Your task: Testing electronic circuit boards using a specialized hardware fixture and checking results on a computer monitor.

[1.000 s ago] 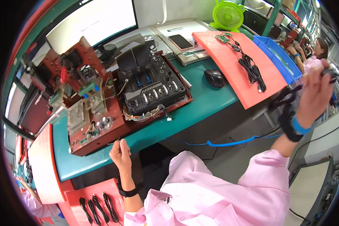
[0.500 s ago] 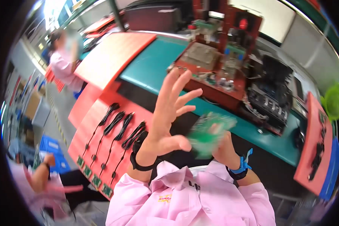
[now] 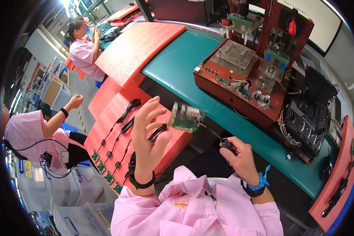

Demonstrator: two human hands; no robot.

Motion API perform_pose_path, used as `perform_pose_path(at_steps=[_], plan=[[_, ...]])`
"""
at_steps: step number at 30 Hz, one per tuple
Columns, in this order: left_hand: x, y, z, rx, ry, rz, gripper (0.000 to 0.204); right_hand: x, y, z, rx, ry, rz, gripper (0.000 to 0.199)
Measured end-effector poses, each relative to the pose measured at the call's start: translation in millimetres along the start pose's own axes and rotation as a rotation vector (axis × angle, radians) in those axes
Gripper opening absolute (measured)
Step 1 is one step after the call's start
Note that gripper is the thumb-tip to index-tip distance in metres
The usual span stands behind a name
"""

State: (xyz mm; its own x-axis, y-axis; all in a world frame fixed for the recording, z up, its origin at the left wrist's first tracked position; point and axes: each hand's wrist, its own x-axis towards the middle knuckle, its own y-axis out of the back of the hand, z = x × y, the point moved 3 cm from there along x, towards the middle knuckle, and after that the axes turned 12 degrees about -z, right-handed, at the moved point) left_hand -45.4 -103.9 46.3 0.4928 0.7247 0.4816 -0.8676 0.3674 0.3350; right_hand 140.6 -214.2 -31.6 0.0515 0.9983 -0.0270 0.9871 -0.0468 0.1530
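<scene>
A green circuit board [image 3: 181, 121] is in mid-air between my hands, beside the fingertips of my left hand [image 3: 147, 139]. That hand is open, palm up, with fingers spread; whether a fingertip touches the board's edge I cannot tell. My right hand [image 3: 243, 159] is closed on a black cable [image 3: 227, 145] with a thick part at the thumb. A thin dark lead runs from this cable toward the board's right edge.
Left lies a red foam mat [image 3: 106, 135] with coiled black cables and small green boards. Ahead on the green bench [image 3: 171, 63] stand a red test fixture [image 3: 224, 84] and an open black case [image 3: 305, 126]. Another foam sheet [image 3: 334, 177] is at right. Two people work at left.
The board moved left and up, away from my right hand, which now grips the black cable. My left hand moved left and down, still open. The view shifted.
</scene>
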Motion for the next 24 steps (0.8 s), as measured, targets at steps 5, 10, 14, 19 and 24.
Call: perform_pose_path(at_steps=[5, 10, 14, 19, 24], plan=[[24.8, -17.1, -11.3, 0.375, 0.147, -0.349, 0.061, 5.6, -8.1, -11.6, 0.068, 0.045, -0.087, 0.015], [51.5, -19.0, -18.1, 0.454, 0.15, -0.527, 0.061, 11.7, -5.4, -19.0, -0.004, 0.14, -0.081, 0.017], [67.6, -19.4, -13.1, 0.378, 0.135, -0.632, 0.058, 12.6, -4.2, -24.7, -0.035, 0.174, -0.054, 0.019], [88.1, -26.5, -11.2, 0.442, 0.092, -0.802, 0.052, 12.7, 0.3, -30.4, -0.005, 0.207, -0.007, 0.022], [102.6, -27.4, -11.0, 0.382, 0.101, -0.929, 0.054, 11.6, 9.3, -45.5, -0.064, 0.281, 0.074, 0.024]])
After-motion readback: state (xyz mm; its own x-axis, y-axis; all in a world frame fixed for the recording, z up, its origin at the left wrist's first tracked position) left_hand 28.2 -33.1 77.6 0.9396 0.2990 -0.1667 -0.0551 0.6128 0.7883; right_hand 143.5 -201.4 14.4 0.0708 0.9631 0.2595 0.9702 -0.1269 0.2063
